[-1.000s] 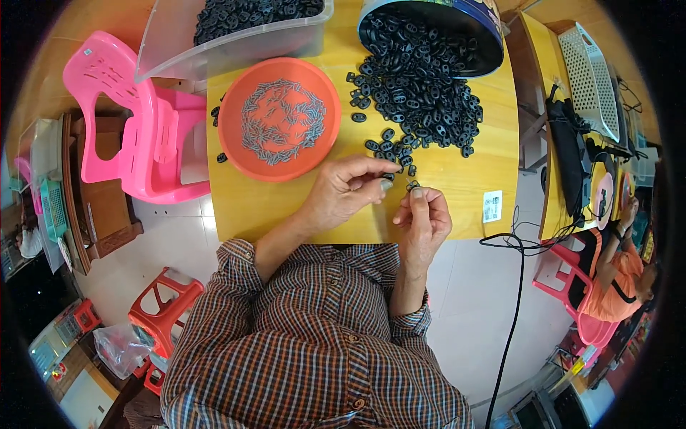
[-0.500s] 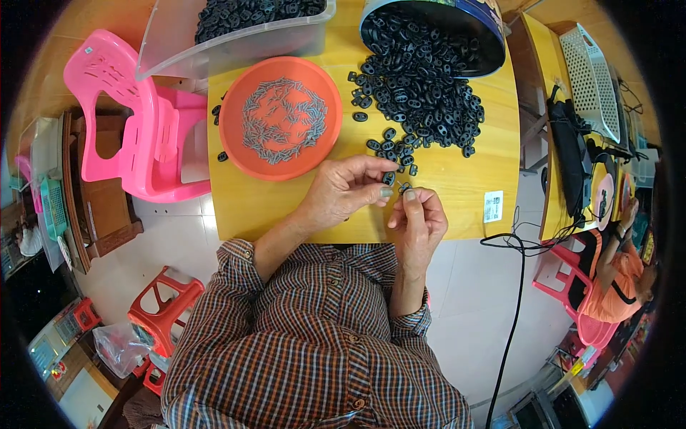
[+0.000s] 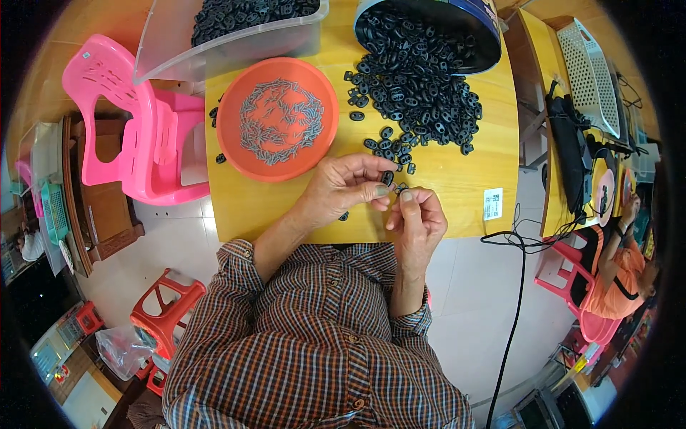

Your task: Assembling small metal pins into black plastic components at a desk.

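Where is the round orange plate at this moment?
In the head view, the orange plate is on the left side of the yellow table, between the clear box above it and the left hand below and to its right.

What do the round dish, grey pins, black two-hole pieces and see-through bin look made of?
Round dish: likely plastic, smooth satin; even orange-red colour.
Grey pins: probably metal, dull grey sheen; too small to be sure.
Black two-hole pieces: likely moulded plastic, semi-gloss; soft highlights on rounded edges, though rubber is possible.
See-through bin: likely plastic; cloudy, translucent wall.
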Demonstrator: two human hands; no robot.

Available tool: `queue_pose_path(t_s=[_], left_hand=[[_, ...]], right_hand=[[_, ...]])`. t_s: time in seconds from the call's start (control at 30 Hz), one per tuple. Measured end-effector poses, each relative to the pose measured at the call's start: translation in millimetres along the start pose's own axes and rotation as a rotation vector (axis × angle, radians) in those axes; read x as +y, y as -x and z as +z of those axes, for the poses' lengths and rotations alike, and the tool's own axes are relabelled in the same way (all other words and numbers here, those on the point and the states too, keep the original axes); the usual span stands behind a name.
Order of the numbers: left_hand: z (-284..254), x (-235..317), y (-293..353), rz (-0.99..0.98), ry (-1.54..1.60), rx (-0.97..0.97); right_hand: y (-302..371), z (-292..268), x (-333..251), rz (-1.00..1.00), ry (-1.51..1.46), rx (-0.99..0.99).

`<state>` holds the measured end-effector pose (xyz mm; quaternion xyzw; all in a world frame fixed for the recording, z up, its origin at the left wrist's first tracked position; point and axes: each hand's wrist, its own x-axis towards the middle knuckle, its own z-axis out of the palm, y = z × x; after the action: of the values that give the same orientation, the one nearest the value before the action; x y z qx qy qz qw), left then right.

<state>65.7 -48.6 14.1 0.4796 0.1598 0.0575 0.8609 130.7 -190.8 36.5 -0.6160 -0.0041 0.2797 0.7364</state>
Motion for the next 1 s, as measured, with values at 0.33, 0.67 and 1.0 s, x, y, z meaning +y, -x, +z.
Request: queue_pose_path(t_s=[0.33, 0.67, 1.0], left_hand=[[-0.5, -1.4, 1.1, 0.073, -0.048, 0.001], [1.0, -1.3, 2.5, 0.059, -0.148, 0.024], [1.1, -1.0, 2.2, 0.117, -0.242, -0.009]], right_hand=[[-0.5, -0.8, 2.7, -0.009, 0.038, -0.002], [-0.4, 1.2, 3.7, -0.003, 0.056, -0.002], [0.3, 2.2, 3.8, 0.009, 0.058, -0.004]])
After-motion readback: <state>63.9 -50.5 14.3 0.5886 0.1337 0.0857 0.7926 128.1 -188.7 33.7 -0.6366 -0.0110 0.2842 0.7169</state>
